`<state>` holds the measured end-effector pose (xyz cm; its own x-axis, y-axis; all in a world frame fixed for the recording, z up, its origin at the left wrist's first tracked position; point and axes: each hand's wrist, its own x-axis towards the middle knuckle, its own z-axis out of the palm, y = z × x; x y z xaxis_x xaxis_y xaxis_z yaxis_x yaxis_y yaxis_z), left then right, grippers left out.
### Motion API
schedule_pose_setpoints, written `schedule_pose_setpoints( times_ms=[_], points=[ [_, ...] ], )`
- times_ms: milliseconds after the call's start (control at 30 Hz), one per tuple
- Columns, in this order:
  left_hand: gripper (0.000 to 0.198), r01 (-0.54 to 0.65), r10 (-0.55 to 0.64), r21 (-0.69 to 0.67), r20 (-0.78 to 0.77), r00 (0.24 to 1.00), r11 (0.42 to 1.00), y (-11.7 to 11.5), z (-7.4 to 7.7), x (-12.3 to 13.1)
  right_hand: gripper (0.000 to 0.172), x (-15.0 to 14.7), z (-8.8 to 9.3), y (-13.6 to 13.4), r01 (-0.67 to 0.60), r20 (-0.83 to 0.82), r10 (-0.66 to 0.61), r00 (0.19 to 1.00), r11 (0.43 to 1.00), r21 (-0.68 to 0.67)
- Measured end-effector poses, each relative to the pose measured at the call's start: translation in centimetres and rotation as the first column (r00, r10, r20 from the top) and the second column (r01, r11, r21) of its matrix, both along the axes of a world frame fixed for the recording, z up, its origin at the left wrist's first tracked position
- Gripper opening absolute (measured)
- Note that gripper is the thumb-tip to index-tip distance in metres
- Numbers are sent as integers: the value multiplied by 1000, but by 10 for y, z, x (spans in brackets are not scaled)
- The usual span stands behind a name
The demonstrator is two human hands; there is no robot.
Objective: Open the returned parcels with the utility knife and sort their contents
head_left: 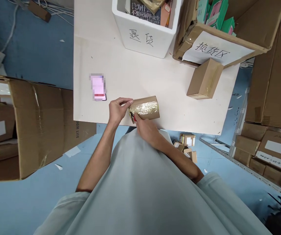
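Note:
A small cardboard parcel [146,107] wrapped in shiny clear tape lies near the front edge of the white table [135,78]. My left hand [118,109] pinches the parcel's left end with thumb and fingers closed on it. My right hand [147,129] is closed round a small red-handled cutter [133,118], whose tip touches the parcel's near left corner.
A pink phone-like object [98,87] lies left of the hands. A second taped box [205,79] sits to the right. At the back stand a white bin [145,32] of books and a labelled cardboard box [218,36]. Large cartons [33,127] flank the table; small parcels [187,143] litter the blue floor.

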<state>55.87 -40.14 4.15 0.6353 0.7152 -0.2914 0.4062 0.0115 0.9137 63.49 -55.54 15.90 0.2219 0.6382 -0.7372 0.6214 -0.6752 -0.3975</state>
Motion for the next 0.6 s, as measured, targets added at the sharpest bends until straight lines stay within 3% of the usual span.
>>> schedule_pose_setpoints(
  times_ms=[133,200,267,333,467,600],
  points=[
    [36,25,-26,-16,-11,1000,1000,5,-1,-1,68,4,0,-21,-122,54,122,991,993,-2],
    [39,54,-55,-10,-23,998,998,7,1,-2,66,11,3,-39,-124,82,121,989,992,25],
    [39,88,-86,45,-46,995,995,6,6,-2,63,20,6,-60,-19,117,12,993,998,64],
    [36,129,-119,189,-64,991,974,-1,15,1,63,32,6,-79,149,154,-164,974,983,103],
    [27,308,-318,474,-61,946,825,-36,31,17,63,50,-1,-107,414,165,-449,878,887,206],
    [24,476,-524,565,-88,847,674,-67,28,36,63,53,-4,-111,481,124,-528,840,831,278]
  ],
)
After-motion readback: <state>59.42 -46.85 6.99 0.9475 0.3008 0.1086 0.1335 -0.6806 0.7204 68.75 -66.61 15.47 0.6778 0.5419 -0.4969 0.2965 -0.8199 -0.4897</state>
